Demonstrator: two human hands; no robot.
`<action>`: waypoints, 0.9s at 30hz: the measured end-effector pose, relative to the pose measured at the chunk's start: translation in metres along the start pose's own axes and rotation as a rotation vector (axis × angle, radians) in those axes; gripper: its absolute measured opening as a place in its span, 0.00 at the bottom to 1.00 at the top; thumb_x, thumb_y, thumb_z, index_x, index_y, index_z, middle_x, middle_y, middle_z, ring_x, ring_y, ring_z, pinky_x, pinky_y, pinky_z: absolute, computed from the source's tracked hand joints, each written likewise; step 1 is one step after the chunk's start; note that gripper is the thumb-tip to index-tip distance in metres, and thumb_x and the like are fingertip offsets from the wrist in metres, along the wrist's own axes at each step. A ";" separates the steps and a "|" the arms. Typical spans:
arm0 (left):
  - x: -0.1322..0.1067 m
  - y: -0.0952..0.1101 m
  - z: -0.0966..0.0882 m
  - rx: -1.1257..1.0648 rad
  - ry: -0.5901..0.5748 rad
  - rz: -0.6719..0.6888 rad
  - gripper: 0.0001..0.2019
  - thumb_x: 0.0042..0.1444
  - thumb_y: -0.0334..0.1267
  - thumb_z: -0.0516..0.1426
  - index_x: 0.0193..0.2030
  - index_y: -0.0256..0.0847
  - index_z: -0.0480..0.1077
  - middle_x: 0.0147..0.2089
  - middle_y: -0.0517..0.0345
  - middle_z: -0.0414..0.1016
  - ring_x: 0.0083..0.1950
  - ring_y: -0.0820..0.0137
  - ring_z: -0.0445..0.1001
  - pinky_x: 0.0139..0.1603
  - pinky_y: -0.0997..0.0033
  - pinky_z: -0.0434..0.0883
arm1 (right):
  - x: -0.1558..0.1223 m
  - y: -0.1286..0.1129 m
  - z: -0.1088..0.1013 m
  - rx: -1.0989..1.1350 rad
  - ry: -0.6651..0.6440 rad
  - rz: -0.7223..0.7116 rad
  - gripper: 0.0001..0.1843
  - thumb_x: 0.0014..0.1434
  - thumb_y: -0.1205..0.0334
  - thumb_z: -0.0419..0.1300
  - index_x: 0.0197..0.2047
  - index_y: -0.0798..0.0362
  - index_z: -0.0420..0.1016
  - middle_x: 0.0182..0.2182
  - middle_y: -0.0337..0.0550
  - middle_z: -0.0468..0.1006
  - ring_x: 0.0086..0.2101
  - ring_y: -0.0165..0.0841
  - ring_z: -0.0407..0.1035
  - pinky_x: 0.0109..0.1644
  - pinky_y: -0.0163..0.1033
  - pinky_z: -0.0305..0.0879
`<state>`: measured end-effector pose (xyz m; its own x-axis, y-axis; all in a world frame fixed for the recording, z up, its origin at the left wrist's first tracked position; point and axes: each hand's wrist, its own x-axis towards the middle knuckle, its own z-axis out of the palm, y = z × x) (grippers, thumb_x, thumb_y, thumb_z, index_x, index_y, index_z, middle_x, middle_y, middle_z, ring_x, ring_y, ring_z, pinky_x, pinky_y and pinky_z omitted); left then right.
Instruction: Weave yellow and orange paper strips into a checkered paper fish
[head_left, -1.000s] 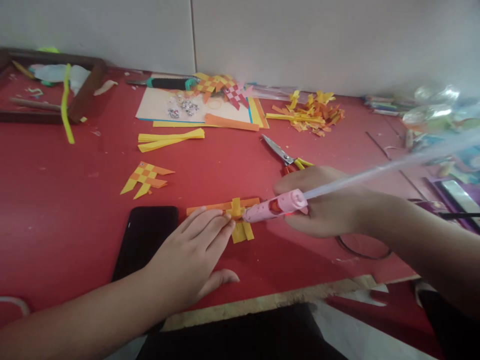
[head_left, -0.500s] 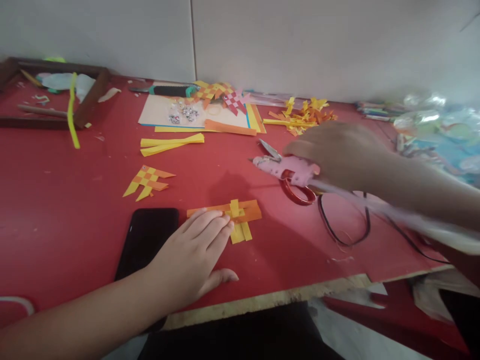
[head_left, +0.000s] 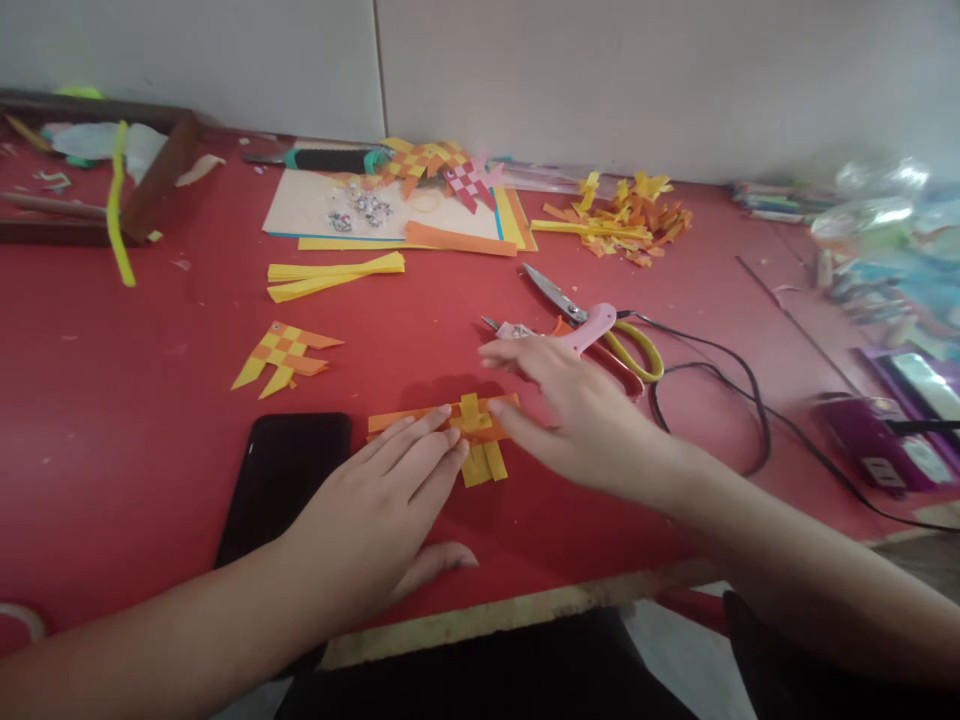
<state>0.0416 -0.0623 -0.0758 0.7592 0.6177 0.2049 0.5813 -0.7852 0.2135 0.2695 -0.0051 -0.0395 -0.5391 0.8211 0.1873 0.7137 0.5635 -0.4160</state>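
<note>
My left hand [head_left: 401,485] lies flat with its fingers outstretched, pressing the left part of some woven orange and yellow paper strips [head_left: 480,468] against the table. My right hand [head_left: 577,410] is held over the right end of these strips, thumb and fingers apart, with nothing in it. Whether its thumb touches the paper I cannot tell. Just behind the right hand lies a pink glue gun [head_left: 598,325], partly hidden by the fingers. Scissors [head_left: 555,292] with red and yellow handles lie against it. A finished woven paper fish [head_left: 283,352] rests to the left.
A black phone [head_left: 285,490] lies by my left forearm. Farther back are yellow strips [head_left: 337,272], paper sheets [head_left: 289,215], paper scraps [head_left: 637,220] and a cutter [head_left: 337,160]. A wooden frame [head_left: 161,185] stands at left. A black cord [head_left: 742,365] runs right towards a purple box [head_left: 862,440].
My right hand has let go of the glue gun, now lying by the scissors, and has come left and nearer to the woven strips. My left hand stays on the paper.
</note>
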 end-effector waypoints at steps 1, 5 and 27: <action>0.000 0.000 0.000 0.002 0.000 0.002 0.37 0.57 0.57 0.60 0.60 0.22 0.68 0.58 0.34 0.73 0.63 0.44 0.68 0.61 0.47 0.69 | -0.001 -0.006 0.008 0.080 -0.034 0.008 0.19 0.62 0.65 0.56 0.56 0.54 0.65 0.50 0.50 0.77 0.51 0.41 0.71 0.52 0.48 0.68; 0.001 -0.002 0.002 0.013 -0.004 0.000 0.36 0.58 0.58 0.58 0.59 0.24 0.69 0.57 0.36 0.74 0.63 0.45 0.69 0.63 0.45 0.66 | -0.006 -0.009 0.028 0.255 -0.017 0.065 0.22 0.61 0.68 0.56 0.58 0.53 0.64 0.47 0.47 0.79 0.48 0.37 0.74 0.51 0.44 0.72; 0.003 -0.002 0.000 0.018 -0.023 0.003 0.33 0.61 0.58 0.55 0.56 0.24 0.71 0.55 0.37 0.76 0.62 0.44 0.69 0.64 0.41 0.63 | 0.001 -0.002 0.028 0.273 -0.099 0.119 0.09 0.59 0.71 0.59 0.44 0.54 0.72 0.38 0.42 0.80 0.36 0.30 0.74 0.41 0.35 0.69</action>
<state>0.0427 -0.0591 -0.0752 0.7677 0.6140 0.1833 0.5837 -0.7881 0.1952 0.2553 -0.0084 -0.0632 -0.5093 0.8596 0.0413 0.6351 0.4078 -0.6560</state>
